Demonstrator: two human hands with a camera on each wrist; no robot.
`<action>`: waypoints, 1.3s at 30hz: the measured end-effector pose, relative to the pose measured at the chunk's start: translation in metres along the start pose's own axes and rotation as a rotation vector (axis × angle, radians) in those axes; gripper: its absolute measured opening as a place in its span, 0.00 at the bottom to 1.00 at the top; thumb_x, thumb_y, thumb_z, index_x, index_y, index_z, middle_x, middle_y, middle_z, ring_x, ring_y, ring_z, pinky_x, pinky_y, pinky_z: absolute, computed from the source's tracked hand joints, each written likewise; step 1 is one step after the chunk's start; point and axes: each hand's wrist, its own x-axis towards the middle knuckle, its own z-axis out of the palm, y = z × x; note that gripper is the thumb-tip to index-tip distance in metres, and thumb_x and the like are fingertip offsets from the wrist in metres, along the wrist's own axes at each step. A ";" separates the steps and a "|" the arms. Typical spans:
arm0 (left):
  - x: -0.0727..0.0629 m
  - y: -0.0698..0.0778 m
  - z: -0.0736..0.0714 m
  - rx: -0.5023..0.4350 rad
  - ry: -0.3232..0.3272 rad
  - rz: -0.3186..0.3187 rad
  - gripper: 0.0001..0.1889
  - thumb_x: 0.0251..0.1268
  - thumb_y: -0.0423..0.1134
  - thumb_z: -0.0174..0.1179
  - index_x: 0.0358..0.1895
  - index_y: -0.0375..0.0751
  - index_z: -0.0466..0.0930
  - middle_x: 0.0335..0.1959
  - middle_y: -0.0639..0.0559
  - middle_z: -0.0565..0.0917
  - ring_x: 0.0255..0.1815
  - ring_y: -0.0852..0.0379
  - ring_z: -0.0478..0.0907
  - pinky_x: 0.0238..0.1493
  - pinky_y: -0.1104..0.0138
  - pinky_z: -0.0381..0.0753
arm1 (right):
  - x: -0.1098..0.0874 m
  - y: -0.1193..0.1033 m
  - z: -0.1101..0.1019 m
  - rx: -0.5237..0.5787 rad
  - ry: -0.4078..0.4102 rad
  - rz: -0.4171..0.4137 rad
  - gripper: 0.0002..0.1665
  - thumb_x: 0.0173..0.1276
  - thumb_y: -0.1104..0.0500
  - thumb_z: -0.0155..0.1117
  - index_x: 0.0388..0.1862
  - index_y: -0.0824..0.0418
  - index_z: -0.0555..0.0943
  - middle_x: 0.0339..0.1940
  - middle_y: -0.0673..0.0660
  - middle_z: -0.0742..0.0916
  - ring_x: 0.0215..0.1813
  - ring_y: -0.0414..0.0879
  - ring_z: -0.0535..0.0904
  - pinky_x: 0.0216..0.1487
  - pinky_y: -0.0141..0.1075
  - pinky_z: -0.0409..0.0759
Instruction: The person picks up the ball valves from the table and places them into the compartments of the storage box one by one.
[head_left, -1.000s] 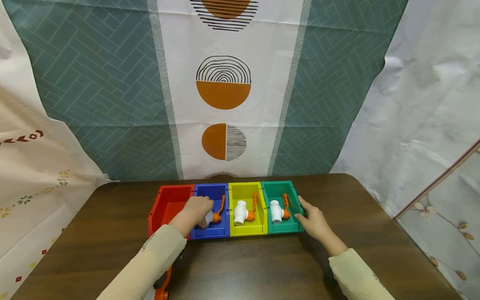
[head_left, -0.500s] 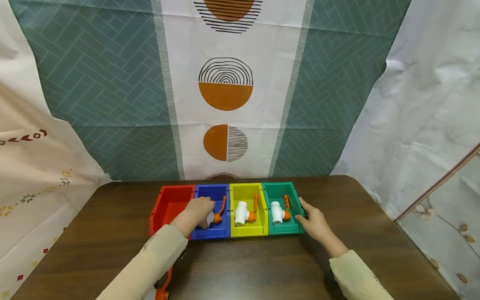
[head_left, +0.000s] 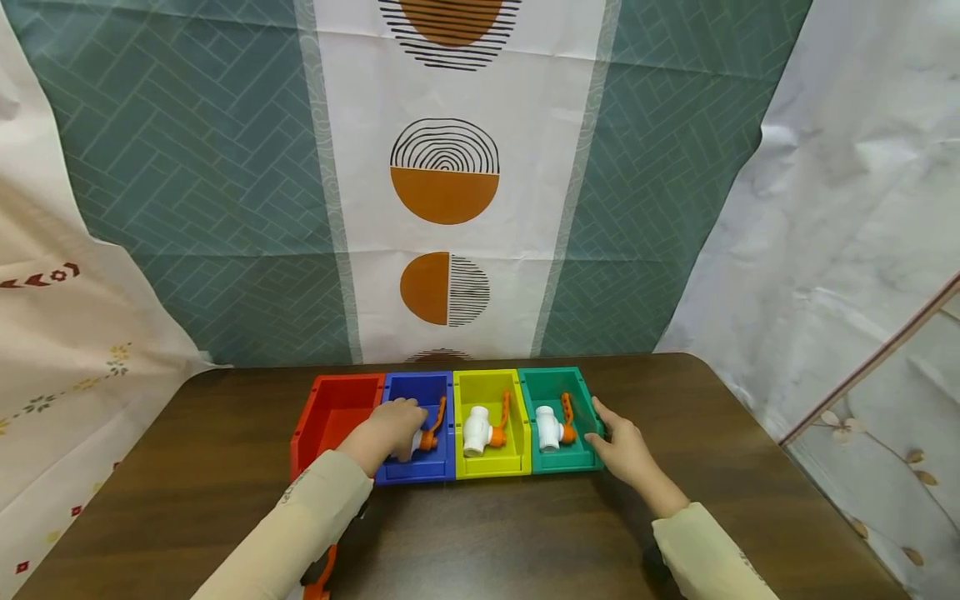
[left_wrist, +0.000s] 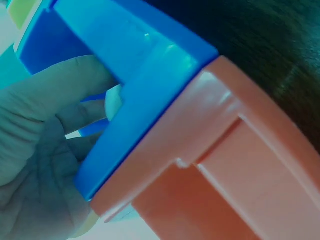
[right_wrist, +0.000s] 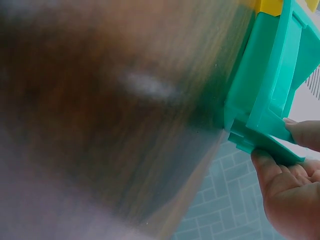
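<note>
My left hand [head_left: 388, 432] reaches into the blue bin [head_left: 420, 472], its fingers round the white body of a ball valve [head_left: 429, 440] with an orange lever. Most of that white body is hidden by the hand. In the left wrist view the thumb and fingers reach inside the blue bin's wall [left_wrist: 150, 65], a pale bit of valve between them. My right hand [head_left: 628, 450] grips the outer side of the green bin [head_left: 550, 382], thumb at the rim and fingers against the outside. Similar valves lie in the yellow bin (a white valve [head_left: 476, 431]) and green bin (another valve [head_left: 549, 429]).
A red bin [head_left: 341, 408] adjoins the blue one at the row's left end. Beneath my left forearm, an orange lever [head_left: 324, 571] shows near the bottom of the view, partly hidden. The bins stand toward the back of a dark wooden table [head_left: 487, 533], before a patterned cloth [head_left: 225, 208].
The head view has shifted slightly. Both hands keep their places at the bins; slightly less of the blue bin's valve shows beside my left hand.
</note>
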 end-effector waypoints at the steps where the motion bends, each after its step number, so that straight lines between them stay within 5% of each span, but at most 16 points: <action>1: -0.001 -0.001 0.000 -0.012 -0.005 0.003 0.30 0.41 0.33 0.76 0.53 0.37 0.78 0.47 0.41 0.79 0.48 0.45 0.73 0.58 0.50 0.75 | 0.000 0.000 0.001 0.002 0.001 -0.003 0.37 0.66 0.69 0.58 0.72 0.72 0.57 0.69 0.72 0.67 0.67 0.64 0.67 0.59 0.55 0.72; 8: -0.004 -0.005 -0.005 -0.119 -0.010 0.032 0.30 0.41 0.32 0.75 0.55 0.37 0.78 0.50 0.43 0.78 0.51 0.47 0.72 0.59 0.49 0.75 | 0.001 0.001 0.000 0.004 0.002 -0.013 0.37 0.66 0.69 0.58 0.71 0.73 0.57 0.69 0.72 0.67 0.67 0.64 0.66 0.60 0.55 0.71; 20: -0.013 -0.010 0.000 -0.283 0.134 0.088 0.35 0.48 0.39 0.74 0.62 0.39 0.73 0.63 0.42 0.72 0.62 0.45 0.70 0.59 0.48 0.75 | 0.000 0.001 -0.001 -0.011 -0.007 -0.004 0.37 0.67 0.68 0.58 0.72 0.72 0.56 0.68 0.73 0.67 0.67 0.65 0.66 0.61 0.56 0.70; 32: -0.046 -0.020 -0.002 -0.239 0.392 0.212 0.28 0.56 0.41 0.68 0.61 0.38 0.73 0.61 0.41 0.74 0.62 0.44 0.71 0.59 0.50 0.75 | 0.002 0.000 -0.003 -0.020 -0.015 -0.006 0.37 0.68 0.68 0.57 0.72 0.71 0.56 0.69 0.73 0.66 0.67 0.65 0.66 0.61 0.56 0.71; 39: -0.061 -0.019 -0.003 -0.241 0.447 0.221 0.27 0.55 0.41 0.69 0.59 0.40 0.75 0.59 0.44 0.76 0.61 0.45 0.73 0.58 0.50 0.76 | 0.001 0.000 -0.002 -0.025 -0.018 -0.007 0.37 0.68 0.68 0.57 0.72 0.72 0.55 0.69 0.73 0.66 0.67 0.66 0.66 0.60 0.56 0.71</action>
